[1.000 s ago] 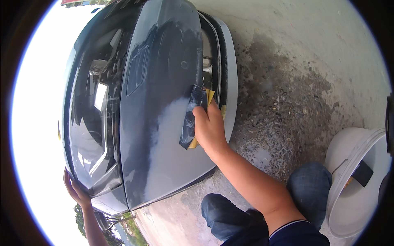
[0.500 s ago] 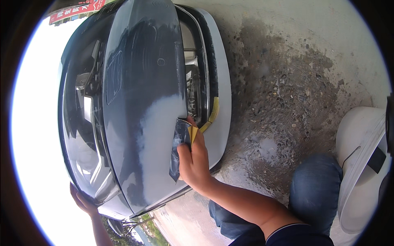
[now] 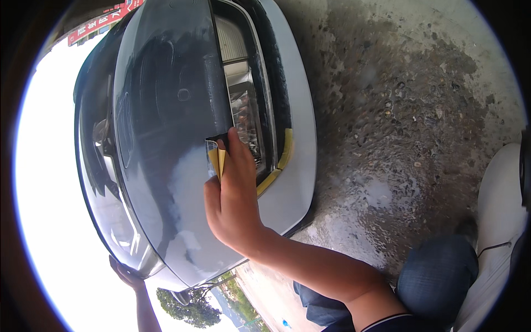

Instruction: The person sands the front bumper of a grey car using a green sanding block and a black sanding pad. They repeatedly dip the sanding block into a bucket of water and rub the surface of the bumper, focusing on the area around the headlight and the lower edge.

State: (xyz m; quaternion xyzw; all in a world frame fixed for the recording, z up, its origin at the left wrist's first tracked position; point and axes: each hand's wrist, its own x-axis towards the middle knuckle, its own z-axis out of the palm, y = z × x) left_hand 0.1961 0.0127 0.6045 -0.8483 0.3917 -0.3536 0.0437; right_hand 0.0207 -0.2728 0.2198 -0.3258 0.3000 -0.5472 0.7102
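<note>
A dark grey car panel with a pale sanded-looking patch fills the left middle. On the patch's right edge, beside the lamp, my right hand presses a folded piece of sandpaper, dark outside with yellowish folds showing. My fingers and thumb close round it. Yellow tape runs along the lamp's lower right corner. At the lower left, my left hand lies against the car's far edge near the glass, its fingers stretched out and holding nothing.
Wet, pebbly ground spreads to the right of the light grey bumper. My jeans-clad knee is at the lower right, beside a white bucket. A tree and a red sign appear beyond the car.
My right hand has moved up and left along the panel edge with the sandpaper. The view has shifted, so the lamp looks larger and the bucket lies farther right. My left hand stays on the car.
</note>
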